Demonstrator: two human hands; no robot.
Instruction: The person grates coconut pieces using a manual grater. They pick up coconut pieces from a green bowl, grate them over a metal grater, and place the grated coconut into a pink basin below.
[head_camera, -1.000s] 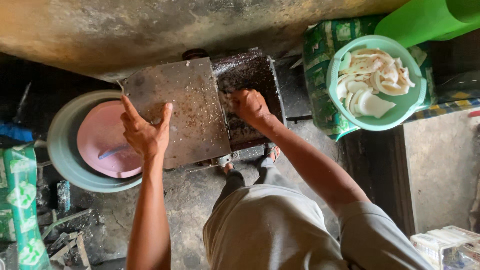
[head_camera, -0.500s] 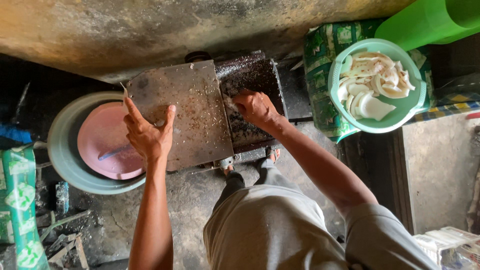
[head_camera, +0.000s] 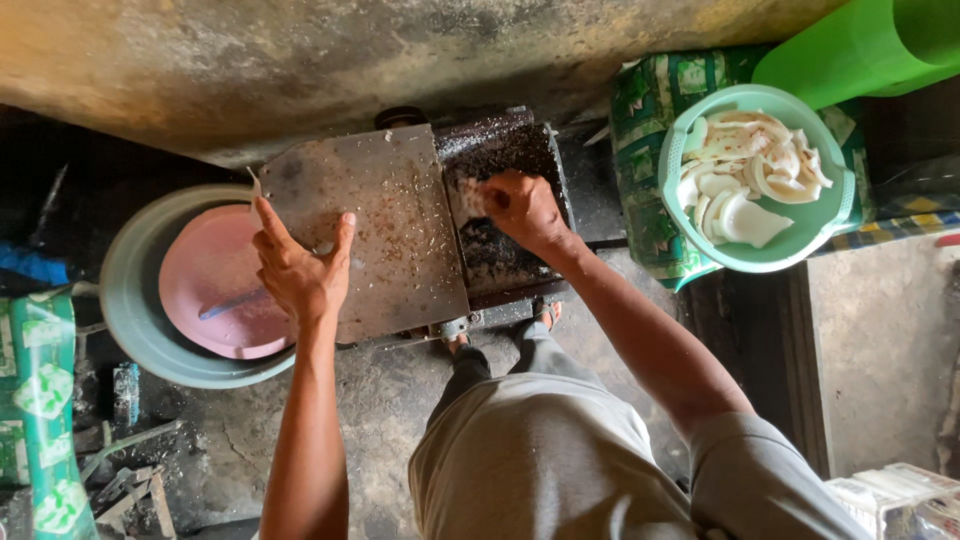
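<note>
Carrier = rough concrete floor (head_camera: 400, 420), stained + cracked. On it, centre: metal grating machine (head_camera: 420, 230) w/ flat speckled cover plate, dark open tray on its 3 o'clock side. At 9 o'clock of the machine, touching its edge: grey-green basin (head_camera: 135, 320) w/ a pink lid inside. At 2 o'clock: patterned green sack (head_camera: 640, 170) carrying a mint basket of white coconut pieces. At 7–8 o'clock: scrap bits (head_camera: 130, 480) near a green-patterned bag (head_camera: 40, 420).

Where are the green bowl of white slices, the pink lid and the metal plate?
green bowl (head_camera: 672, 205), head view, left rim
pink lid (head_camera: 205, 285), head view, bare middle of its top
metal plate (head_camera: 395, 215), head view, centre of flat surface
</note>
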